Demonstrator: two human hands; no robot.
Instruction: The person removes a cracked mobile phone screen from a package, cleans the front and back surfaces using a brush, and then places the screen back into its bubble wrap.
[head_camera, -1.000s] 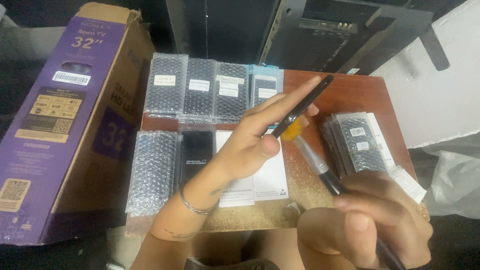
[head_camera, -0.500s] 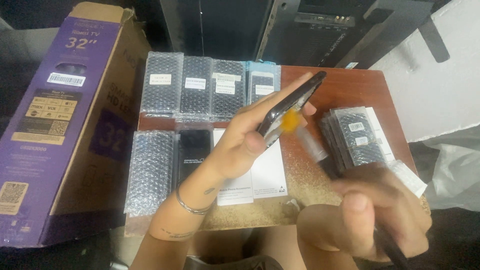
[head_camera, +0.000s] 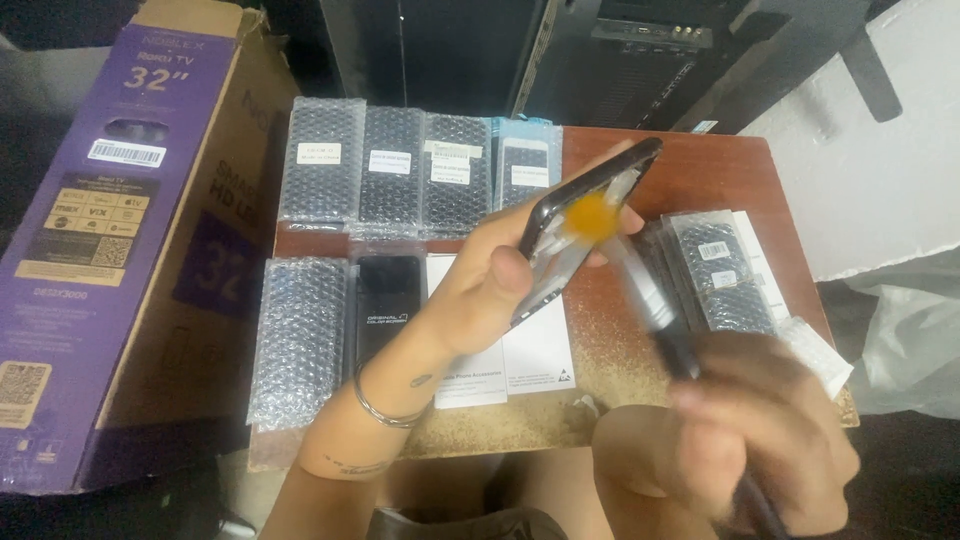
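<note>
1. While the left hand lifts a dark phone above the desk, its grip is pinched on the phone's edges, thumb on the near side and fingers behind.
2. That phone is tilted, its top end pointing up and to the right, and its opened side faces the right hand.
3. Lower right, the right hand is blurred; its grip is wrapped tight around the dark handle of a brush.
4. Yellow bristles at the brush's tip touch the phone near its upper middle.
5. Along the far edge of the desk lie four bubble-wrapped packs side by side, each bearing a small white label.
6. Nearer, at the left, sits another bubble-wrapped pack, and just beside it a flat black box.
7. White sheets lie under the left wrist and phone, partly hidden by them.
8. On the right side of the desk rests a stack of wrapped parts, with a small clear bag by its near corner.
9. Left of the desk leans a large purple and brown carton.
10. Behind the desk stand dark screens, their backs turned this way.
11. A thin bracelet circles the left wrist.
</note>
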